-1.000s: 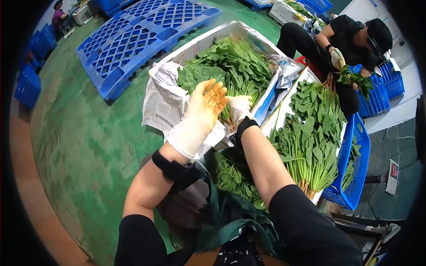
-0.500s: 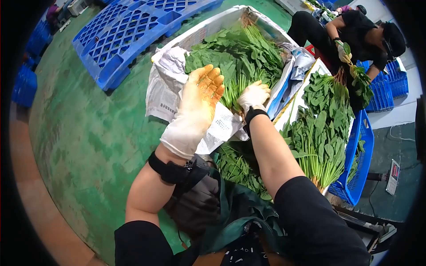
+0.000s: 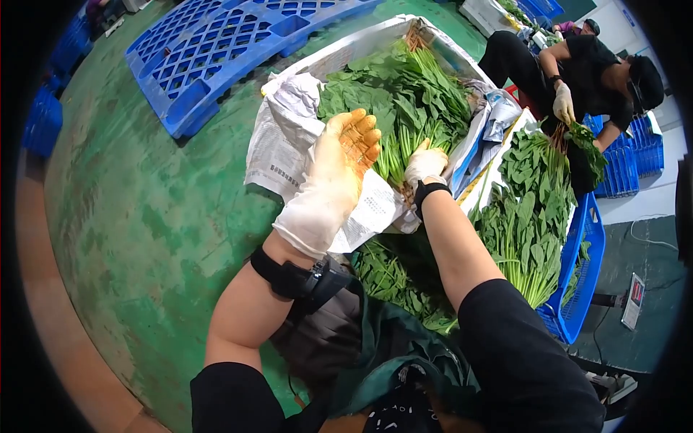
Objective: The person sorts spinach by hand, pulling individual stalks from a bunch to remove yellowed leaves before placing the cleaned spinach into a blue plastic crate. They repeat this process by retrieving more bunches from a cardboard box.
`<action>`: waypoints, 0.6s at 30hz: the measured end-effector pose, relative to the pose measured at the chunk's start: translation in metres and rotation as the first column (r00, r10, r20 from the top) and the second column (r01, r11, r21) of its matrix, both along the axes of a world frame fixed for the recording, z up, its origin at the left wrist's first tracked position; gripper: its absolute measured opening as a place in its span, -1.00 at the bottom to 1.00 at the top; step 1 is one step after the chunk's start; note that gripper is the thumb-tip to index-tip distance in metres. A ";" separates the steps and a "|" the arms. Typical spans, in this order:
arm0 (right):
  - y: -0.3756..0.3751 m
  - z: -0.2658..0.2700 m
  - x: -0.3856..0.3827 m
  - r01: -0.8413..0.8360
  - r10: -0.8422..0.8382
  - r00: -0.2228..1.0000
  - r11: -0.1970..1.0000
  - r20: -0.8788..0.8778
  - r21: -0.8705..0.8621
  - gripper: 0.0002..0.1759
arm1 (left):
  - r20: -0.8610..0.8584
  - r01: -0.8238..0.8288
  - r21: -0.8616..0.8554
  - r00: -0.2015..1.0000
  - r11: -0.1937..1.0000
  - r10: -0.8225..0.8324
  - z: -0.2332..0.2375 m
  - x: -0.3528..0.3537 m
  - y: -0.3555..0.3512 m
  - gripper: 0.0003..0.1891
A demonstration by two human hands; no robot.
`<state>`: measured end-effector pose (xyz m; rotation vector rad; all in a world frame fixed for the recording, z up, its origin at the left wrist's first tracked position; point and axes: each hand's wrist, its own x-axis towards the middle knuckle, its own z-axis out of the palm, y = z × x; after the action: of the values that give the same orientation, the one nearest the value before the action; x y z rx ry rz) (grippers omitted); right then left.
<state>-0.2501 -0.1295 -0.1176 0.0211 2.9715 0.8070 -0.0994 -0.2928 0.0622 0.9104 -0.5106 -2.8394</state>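
My left hand (image 3: 343, 155), in a white glove with yellow-stained fingers, is held up with its palm showing and its fingers stretched out. It holds nothing and is at the near left side of the box. My right hand (image 3: 424, 164), also gloved, rests at the stem ends of the leafy greens (image 3: 404, 90). Its fingers look curled, and anything inside them is hidden. The greens lie in a white box (image 3: 346, 47) lined with newspaper (image 3: 285, 137). Brown root ends show just beside my right wrist.
A second white box of greens (image 3: 530, 202) stands to the right, beside a blue crate (image 3: 592, 245). Behind it a seated person (image 3: 577, 65) handles greens. A blue pallet (image 3: 216, 50) is on the green floor (image 3: 159, 231). More greens (image 3: 393, 281) lie below my arms.
The whole view has shifted slightly, so the boxes and hands sit a little further right. My right hand's fingers look more curled. The other person's hands have moved lower.
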 end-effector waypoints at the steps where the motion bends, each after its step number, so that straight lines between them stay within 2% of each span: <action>1: -0.001 0.004 -0.007 0.087 -0.084 0.996 0.985 0.023 -0.148 -0.55 | 0.015 -0.005 -0.008 1.000 1.000 0.005 0.000 0.000 -0.001 -0.78; 4: 0.001 0.007 -0.003 0.014 -0.013 1.000 0.998 0.017 -0.064 -0.57 | 0.021 -0.004 -0.003 1.000 1.000 0.004 -0.003 0.000 -0.004 -0.78; 5: 0.005 -0.003 -0.008 -0.039 0.041 0.998 0.999 -0.052 0.039 -0.57 | 0.018 -0.006 -0.006 1.000 1.000 0.006 -0.004 -0.001 -0.005 -0.78; 6: 0.005 0.002 -0.012 -0.042 0.044 0.998 0.998 -0.053 0.037 -0.57 | 0.002 -0.003 -0.001 1.000 1.000 0.003 -0.005 -0.001 -0.005 -0.79; 8: 0.002 0.030 -0.015 -0.021 0.015 0.981 0.999 0.193 0.029 -0.54 | -0.010 0.003 0.003 1.000 1.000 -0.003 -0.007 0.000 -0.005 -0.79; 9: -0.004 0.055 -0.003 -0.131 0.089 0.964 0.979 0.252 0.154 -0.47 | -0.009 0.005 0.005 1.000 1.000 -0.005 -0.007 -0.001 -0.004 -0.79; 10: -0.001 0.059 -0.007 -0.139 0.108 0.970 0.981 0.219 0.134 -0.35 | -0.009 0.011 0.008 1.000 1.000 -0.010 -0.007 0.000 -0.003 -0.79; 12: 0.000 0.076 -0.018 -0.143 0.105 0.962 0.980 0.251 0.136 -0.36 | 0.002 0.011 0.000 1.000 1.000 -0.011 -0.004 0.000 -0.001 -0.79; 14: 0.010 0.084 -0.019 -0.127 0.102 0.975 0.985 0.198 0.115 -0.30 | 0.005 0.011 -0.009 1.000 1.000 -0.011 -0.002 -0.001 0.000 -0.79; 16: 0.021 0.086 -0.008 -0.339 0.317 0.933 0.933 0.172 0.121 -0.29 | -0.013 0.028 -0.019 1.000 0.999 -0.029 -0.007 -0.003 -0.001 -0.79; 18: 0.019 0.078 0.000 -0.185 0.174 0.972 0.981 0.160 0.054 -0.17 | -0.031 0.037 -0.012 0.999 0.999 -0.037 -0.010 -0.005 0.001 -0.79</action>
<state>-0.2496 -0.1102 -0.0396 -0.2981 2.8272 0.8859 -0.1045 -0.2918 0.0524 0.8617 -0.5454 -2.8757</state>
